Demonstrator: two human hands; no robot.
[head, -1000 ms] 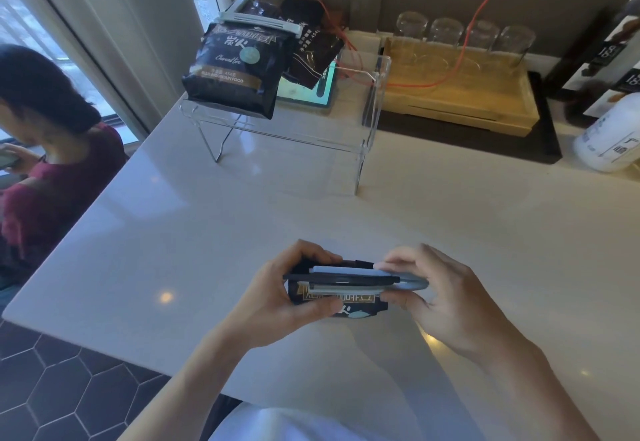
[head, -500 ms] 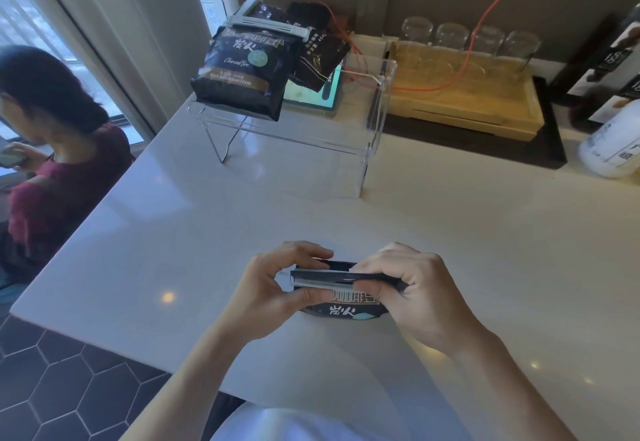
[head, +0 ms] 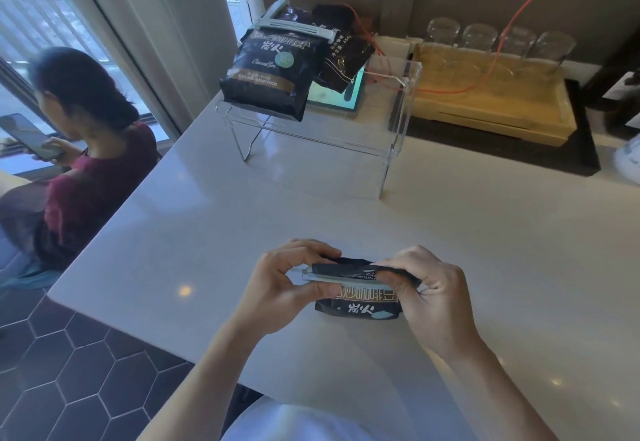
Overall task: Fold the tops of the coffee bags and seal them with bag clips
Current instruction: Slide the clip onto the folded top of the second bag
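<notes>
A black coffee bag (head: 360, 305) with gold lettering stands on the white counter (head: 207, 218) in front of me. Its folded top (head: 349, 265) lies over a pale grey bag clip (head: 325, 278). My left hand (head: 284, 288) pinches the clip's left end, thumb in front of the bag. My right hand (head: 426, 295) grips the right end of the folded top and hides the clip's right end. On a clear acrylic stand (head: 391, 118) at the back lies another black coffee bag (head: 270, 76) with a pale clip (head: 294, 26) across its top, and a darker bag (head: 343, 56) leans behind it.
A wooden tray (head: 491, 101) with several upturned glasses (head: 498, 40) sits at the back right, crossed by an orange cable (head: 502, 38). A tablet (head: 336, 95) lies under the stand. A person in a dark red top (head: 83, 177) sits left of the counter, holding a phone.
My right hand has slid left along the clip and closed over the bag's right end. The folded top now sticks up above the clip. The bag sits a little lower in view.
</notes>
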